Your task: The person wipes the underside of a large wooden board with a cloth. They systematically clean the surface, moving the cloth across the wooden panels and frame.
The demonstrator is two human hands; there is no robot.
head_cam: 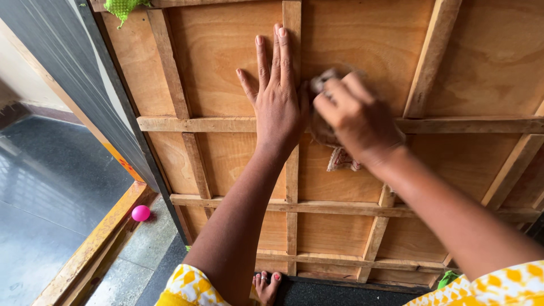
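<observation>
Plywood panel [226,51], braced by a grid of wooden battens [292,170], stands upright before me, apparently leaning by a dark door frame [122,113]. My left hand [276,102] lies open and flat on the panel, fingers spread upward across one vertical batten; I judge it steadies the board. My right hand [354,116] is closed around a crumpled cloth [340,158], pressed against the wood just beside the left hand; the grip looks suited to rubbing the surface. Count: one panel, one cloth, two hands. One bare foot [266,286] shows at the panel's base. One pink ball [140,213] rests on the floor [45,192], well apart. One green mesh scrap [122,7] hangs at the top edge.
</observation>
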